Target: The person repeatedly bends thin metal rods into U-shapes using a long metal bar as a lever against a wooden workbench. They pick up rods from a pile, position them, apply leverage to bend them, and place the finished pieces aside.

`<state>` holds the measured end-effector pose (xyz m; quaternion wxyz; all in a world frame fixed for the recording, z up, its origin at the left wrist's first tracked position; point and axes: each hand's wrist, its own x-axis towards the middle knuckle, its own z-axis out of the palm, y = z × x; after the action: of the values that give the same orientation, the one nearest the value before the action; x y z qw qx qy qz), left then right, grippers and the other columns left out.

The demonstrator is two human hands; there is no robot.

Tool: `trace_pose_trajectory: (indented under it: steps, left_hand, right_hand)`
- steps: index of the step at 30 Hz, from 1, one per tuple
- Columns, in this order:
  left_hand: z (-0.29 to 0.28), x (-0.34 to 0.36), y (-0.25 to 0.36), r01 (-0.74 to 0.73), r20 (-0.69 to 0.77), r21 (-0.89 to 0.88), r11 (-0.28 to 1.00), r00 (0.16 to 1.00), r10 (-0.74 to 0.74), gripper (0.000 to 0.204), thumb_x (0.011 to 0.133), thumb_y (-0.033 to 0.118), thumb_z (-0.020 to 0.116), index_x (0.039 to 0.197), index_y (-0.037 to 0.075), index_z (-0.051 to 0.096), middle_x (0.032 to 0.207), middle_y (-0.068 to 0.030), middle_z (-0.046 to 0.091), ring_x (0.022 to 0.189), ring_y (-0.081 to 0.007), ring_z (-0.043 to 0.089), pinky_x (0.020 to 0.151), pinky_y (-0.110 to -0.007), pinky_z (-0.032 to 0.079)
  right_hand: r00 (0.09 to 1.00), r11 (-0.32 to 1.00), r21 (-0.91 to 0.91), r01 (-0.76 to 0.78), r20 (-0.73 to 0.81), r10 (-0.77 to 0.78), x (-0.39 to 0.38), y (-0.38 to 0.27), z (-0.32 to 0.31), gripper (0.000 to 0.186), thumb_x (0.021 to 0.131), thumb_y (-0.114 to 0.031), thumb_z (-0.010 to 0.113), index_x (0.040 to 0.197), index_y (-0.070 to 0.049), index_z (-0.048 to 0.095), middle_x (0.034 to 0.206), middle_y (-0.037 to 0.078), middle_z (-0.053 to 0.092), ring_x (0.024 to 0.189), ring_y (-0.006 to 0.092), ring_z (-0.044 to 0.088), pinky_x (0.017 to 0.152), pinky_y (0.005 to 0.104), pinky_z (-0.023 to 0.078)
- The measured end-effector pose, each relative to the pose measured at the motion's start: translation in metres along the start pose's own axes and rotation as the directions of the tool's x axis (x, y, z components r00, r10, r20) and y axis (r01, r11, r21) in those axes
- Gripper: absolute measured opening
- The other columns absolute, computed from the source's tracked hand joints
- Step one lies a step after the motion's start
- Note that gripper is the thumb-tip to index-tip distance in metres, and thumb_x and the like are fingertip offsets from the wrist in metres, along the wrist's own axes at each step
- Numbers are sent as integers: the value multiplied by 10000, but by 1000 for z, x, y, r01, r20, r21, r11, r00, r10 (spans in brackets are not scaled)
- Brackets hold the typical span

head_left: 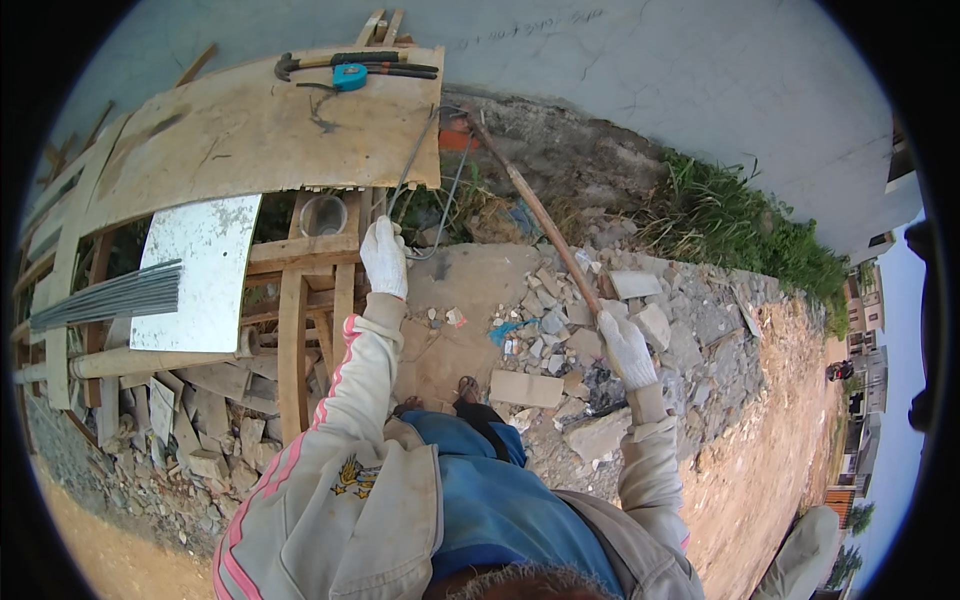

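Observation:
My left hand, in a white knitted glove, is closed on a thin grey steel rod bent into an open loop. The loop stands out past the right end of a plywood-topped bench. My right hand, gloved the same way, is wrapped round the lower end of a long rusty brown bar. The bar slants up and left, its far end beside the upper part of the bent rod; whether they touch, I cannot tell. On the bench lie a hammer, a blue tape measure and a dark-handled tool.
A bundle of straight steel rods rests across a white board at left. A clear round container sits in the timber frame. Broken rubble covers the ground at right, with grass along the wall.

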<state>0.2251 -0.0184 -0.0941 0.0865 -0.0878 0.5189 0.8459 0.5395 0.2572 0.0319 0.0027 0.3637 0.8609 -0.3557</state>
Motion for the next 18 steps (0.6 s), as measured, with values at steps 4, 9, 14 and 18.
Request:
trace_pose_trajectory:
  steps: [4,9,14,18]
  left_hand:
    - [1,1,-2,-27,-13,31,999,1000,27,363,1094,400,539,899,98,590,684,22,493,524,-97,488,459,-271,389]
    - [1,2,-6,9,-24,-3,1000,1000,-9,364,1101,402,542,899,104,590,687,24,500,528,-94,492,471,-272,402]
    - [3,2,-10,-23,-45,-2,1000,999,23,353,1110,378,534,896,103,592,691,24,503,535,-92,490,485,-270,406]
    - [3,3,-11,-18,-60,-18,1000,998,16,349,1116,368,531,900,101,595,699,24,502,555,-91,479,511,-268,416]
  right_hand:
    - [999,988,153,11,32,-16,-11,-12,14,487,1134,-461,541,958,-33,693,705,-12,539,643,114,459,576,338,383]
    - [956,841,474,-263,249,158,-31,-26,35,425,1126,-485,563,896,-129,587,668,-58,470,482,57,385,419,257,281]
    - [858,535,698,-477,501,110,-57,-53,73,384,1125,-494,558,985,-136,552,657,-38,461,452,79,371,406,255,300]
    - [845,483,711,-511,519,129,-76,-77,106,336,1118,-466,587,965,-171,538,644,-45,433,455,77,373,405,261,284]
